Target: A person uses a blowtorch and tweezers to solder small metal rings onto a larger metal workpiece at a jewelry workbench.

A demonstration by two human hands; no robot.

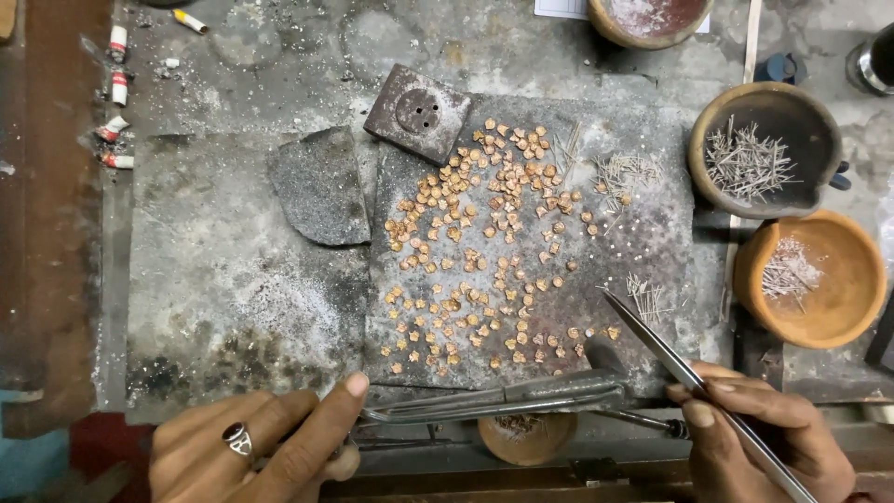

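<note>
Small copper-orange pieces (pixel 484 242) speckle a mottled grey slab (pixel 643 242); one bowl (pixel 843 317) is orange clay, another bowl (pixel 708 121) sooty brown, holding silvery pins (pixel 745 163).

left hand (pixel 244 449): dark oval-stone ring | right hand (pixel 756 436): bare

Our left hand (pixel 256 447) lies low at the near left edge, palm turned inward, fingers loosely curled, thumb stretched rightward, a dark-stoned ring on one finger. Our right hand (pixel 759 433) sits at the near right, fingers pinched together, knuckles facing up.
</note>
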